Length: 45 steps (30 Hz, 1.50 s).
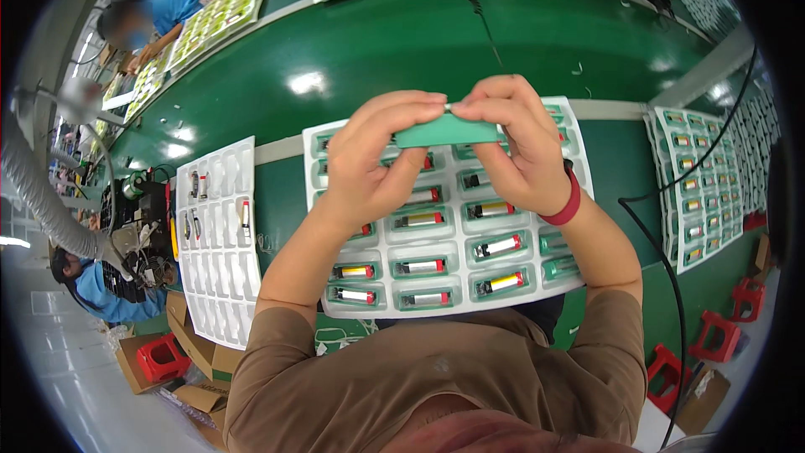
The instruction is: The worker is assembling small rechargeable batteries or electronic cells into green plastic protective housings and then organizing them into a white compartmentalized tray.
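Note:
My left hand and my right hand are closed on a green casing, gripping it from both ends above the far half of a white tray. Fingertips and thumbs meet along its far edge, where a small pale bit shows between them. What lies inside the casing is hidden from here. In the tray's pockets sit several open green shells, many with a small cylindrical part in white, black and red, some with a yellow band. My forearms cover some pockets. A red band circles my right wrist.
Another white tray with a few loose parts stands on the left. Filled trays are stacked at right, with a black cable hanging near. Two people in blue work at left. Red stools stand on the floor.

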Available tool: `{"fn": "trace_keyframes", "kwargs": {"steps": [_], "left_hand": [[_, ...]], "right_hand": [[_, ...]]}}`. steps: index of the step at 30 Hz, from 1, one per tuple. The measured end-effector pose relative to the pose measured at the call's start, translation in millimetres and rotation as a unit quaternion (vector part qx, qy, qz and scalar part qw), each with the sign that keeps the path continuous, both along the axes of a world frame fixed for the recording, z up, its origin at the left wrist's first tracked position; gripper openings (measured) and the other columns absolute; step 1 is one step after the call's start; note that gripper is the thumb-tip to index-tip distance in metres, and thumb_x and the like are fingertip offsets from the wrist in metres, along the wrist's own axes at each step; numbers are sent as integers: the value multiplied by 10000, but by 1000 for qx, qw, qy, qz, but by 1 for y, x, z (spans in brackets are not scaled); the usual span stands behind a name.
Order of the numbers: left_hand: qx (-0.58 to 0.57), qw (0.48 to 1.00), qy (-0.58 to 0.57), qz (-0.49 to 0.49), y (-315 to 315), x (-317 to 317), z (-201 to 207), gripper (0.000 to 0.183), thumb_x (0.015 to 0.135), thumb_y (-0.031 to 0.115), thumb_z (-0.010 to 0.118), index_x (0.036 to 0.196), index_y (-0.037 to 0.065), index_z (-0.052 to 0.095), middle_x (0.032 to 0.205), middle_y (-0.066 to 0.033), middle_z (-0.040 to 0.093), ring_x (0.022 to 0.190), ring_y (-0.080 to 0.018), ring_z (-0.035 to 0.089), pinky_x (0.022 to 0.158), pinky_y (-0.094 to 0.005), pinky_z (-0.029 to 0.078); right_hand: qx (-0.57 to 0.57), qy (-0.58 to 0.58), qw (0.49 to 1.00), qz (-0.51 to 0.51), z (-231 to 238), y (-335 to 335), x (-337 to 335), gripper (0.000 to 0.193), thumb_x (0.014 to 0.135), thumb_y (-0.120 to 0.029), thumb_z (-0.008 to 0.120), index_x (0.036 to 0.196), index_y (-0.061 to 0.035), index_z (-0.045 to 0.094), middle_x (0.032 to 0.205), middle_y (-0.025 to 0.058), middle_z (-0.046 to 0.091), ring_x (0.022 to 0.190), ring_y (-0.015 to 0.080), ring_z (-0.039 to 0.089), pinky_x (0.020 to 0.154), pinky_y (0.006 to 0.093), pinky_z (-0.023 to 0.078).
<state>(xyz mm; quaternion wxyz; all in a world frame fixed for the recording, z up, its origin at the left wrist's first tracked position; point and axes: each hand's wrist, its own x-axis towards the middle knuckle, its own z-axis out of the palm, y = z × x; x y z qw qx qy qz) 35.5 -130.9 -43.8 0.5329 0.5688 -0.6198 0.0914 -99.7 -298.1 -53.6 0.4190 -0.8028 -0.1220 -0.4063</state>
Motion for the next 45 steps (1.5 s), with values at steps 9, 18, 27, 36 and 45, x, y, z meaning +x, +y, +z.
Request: {"fn": "trace_keyframes", "kwargs": {"steps": [9, 18, 27, 36, 45], "left_hand": [[102, 957, 261, -79, 5, 6, -5, 362, 842, -109, 646, 1196, -31, 639, 1236, -164, 670, 1116, -236, 645, 957, -339, 500], [130, 896, 351, -238, 25, 13, -5, 549, 852, 91, 766, 1337, -72, 566, 1252, -188, 661, 1187, -257, 619, 1088, -388, 424], [83, 967, 216, -108, 15, 5, 13, 374, 915, 36, 677, 1280, -25, 618, 1184, -142, 647, 1102, -223, 629, 1001, -339, 470], [32, 974, 194, -109, 25, 16, 16, 122, 924, -35, 611, 1024, -17, 679, 1107, -149, 672, 1044, -212, 626, 936, -331, 481], [27, 996, 73, -51, 19, -3, 19, 245, 916, 40, 659, 1160, 19, 684, 1132, -134, 686, 981, -231, 666, 864, -329, 535]], "right_hand": [[-67, 7, 998, -1, 10, -15, -5, 348, 801, 45, 691, 1142, -19, 677, 1022, 141, 637, 888, 306, 659, 750, 349, 552], [193, 117, 958, 176, 33, -21, -27, 252, 840, 9, 750, 1089, 4, 712, 944, 42, 683, 857, 119, 656, 757, 262, 558], [61, 167, 984, 12, 34, -44, -45, 175, 852, -76, 760, 1002, 8, 724, 868, 77, 731, 756, 135, 680, 685, 247, 525], [-69, 363, 924, -97, -33, -93, -117, 124, 869, -61, 708, 968, 14, 702, 894, 110, 655, 840, 222, 626, 763, 316, 495], [162, 288, 942, 56, 34, -11, -62, 262, 996, -121, 587, 1209, 18, 648, 931, 72, 665, 827, 132, 613, 752, 276, 489]]}}
